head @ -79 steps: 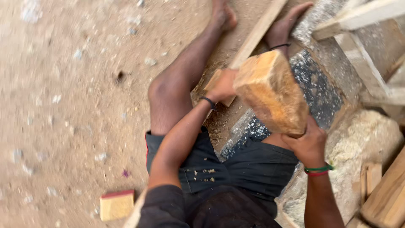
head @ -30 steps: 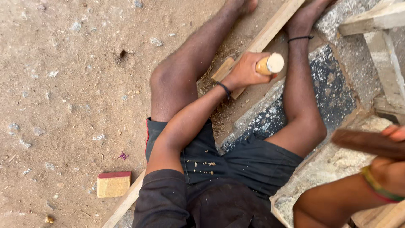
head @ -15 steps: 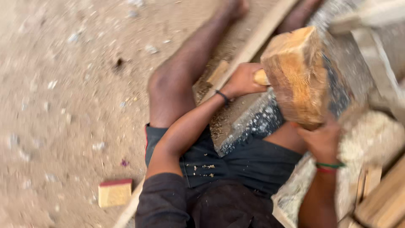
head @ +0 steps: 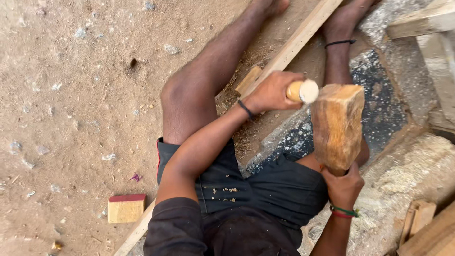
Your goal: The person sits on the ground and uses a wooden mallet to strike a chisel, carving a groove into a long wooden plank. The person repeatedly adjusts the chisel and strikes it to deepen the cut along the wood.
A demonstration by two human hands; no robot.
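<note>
We sit on the sandy ground with our legs out in front. A long wooden plank [head: 294, 45] lies between our legs, and we use it as our landmark.

Our left hand [head: 272, 91] is right on top of the plank. It is closed tight around the round, pale handle of a chisel [head: 303, 91]. We see only the handle end; the blade is hidden under the hand, so we cannot tell where it bites the wood.

Our right hand [head: 343, 187] is to the right of the plank, close to our body. It is closed around the bottom of a big wooden mallet [head: 336, 125]. The mallet head is just beside the chisel handle, maybe touching it.

Little wood chips [head: 246, 137] lie next to the plank and some on our dark shorts [head: 246, 187]. So we think some cutting is done. How much is left we cannot tell, because the cut itself is hidden.

Far to the left of the plank, a small wood block with a red top [head: 125, 207] rests on the sand. To the right of the plank lie rough stones [head: 407, 175] and more boards [head: 426, 19].
</note>
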